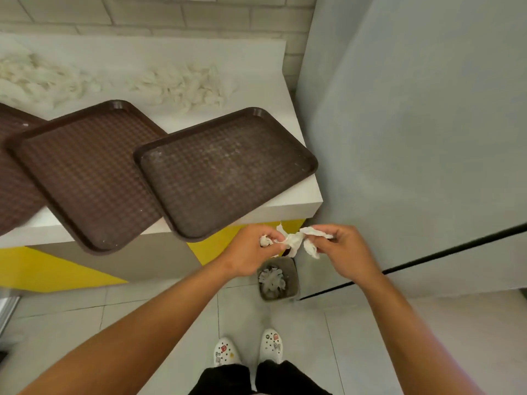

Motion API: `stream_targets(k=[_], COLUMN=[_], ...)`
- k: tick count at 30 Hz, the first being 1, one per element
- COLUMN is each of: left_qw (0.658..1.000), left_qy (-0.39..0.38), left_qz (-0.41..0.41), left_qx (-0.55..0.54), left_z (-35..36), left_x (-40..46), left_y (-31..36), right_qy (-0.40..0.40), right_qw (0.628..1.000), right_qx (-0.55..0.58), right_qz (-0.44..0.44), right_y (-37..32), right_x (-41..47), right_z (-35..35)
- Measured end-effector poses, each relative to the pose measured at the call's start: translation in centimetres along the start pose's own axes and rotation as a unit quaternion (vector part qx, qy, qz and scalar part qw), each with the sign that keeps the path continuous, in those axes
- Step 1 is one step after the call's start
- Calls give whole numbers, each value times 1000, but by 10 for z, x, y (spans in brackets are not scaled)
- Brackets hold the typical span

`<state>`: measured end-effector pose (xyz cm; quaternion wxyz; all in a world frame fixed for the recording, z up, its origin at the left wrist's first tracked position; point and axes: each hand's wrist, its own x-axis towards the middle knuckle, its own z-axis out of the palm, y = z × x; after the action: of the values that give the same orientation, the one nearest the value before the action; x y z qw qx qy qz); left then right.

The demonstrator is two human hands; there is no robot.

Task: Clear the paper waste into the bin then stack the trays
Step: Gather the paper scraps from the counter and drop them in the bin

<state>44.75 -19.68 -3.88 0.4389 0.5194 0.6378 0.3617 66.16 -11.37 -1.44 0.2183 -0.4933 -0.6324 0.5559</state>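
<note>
Paper waste [296,241] between both hands, above bin [278,279]

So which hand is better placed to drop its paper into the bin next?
Probably the left. The left hand holds crumpled paper almost directly above the bin on the floor. The right hand pinches the same paper but sits further to the bin's right.

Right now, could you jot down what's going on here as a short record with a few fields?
hands: left hand and right hand both grip crumpled paper
position: paper held above the bin on the floor
bin contents: some paper already inside
trays: three brown trays; nearest tray overhangs the counter edge, overlapping the middle tray; far-left tray
still on counter: two piles of paper, right pile
stacking: not yet done
</note>
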Motion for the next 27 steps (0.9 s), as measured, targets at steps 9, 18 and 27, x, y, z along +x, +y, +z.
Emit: stream_targets(k=[9, 18, 27], left_qw=[996, 978, 967], left_qy=[-10, -105, -131], left_qz=[-83, -115, -177], left_qx=[28, 142, 127], left_z=[76, 127, 185], left_x=[31, 88, 128], left_y=[-131, -293, -399], right_qy=[66, 133, 153], right_qw=[995, 971, 960], right_qx=[-14, -37, -138], right_qz=[80, 198, 188], right_y=[156, 323, 428], right_x=[35, 94, 147], right_z=[48, 105, 123])
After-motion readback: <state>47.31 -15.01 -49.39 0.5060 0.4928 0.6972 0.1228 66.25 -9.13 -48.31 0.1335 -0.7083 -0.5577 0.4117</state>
